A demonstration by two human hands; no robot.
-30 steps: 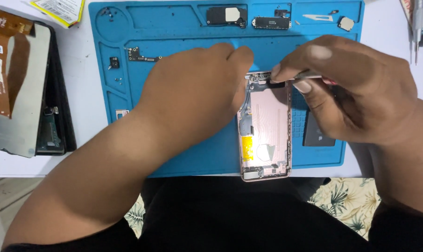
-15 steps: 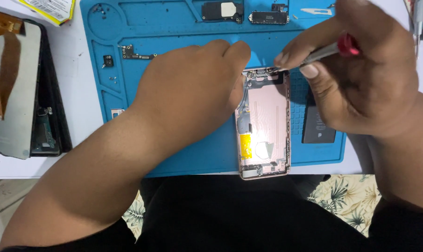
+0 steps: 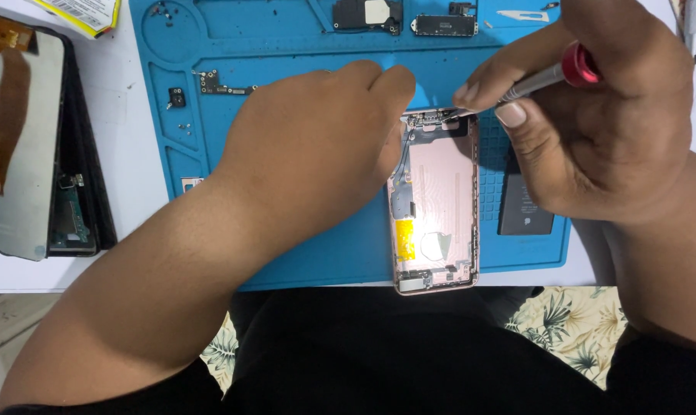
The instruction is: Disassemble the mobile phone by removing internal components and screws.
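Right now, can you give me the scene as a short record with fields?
surface: blue mat on a white table
left hand: rests on the mat, fingers at the phone shell's top left
right hand: holds a screwdriver, tip at the shell's top edge
phone shell: pink, open, lying flat
beside shell: dark battery
far left: detached screen

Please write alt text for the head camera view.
A right hand holds a thin metal screwdriver with a red collar at the top of an opened pink phone shell; the left hand steadies it on a blue work mat.
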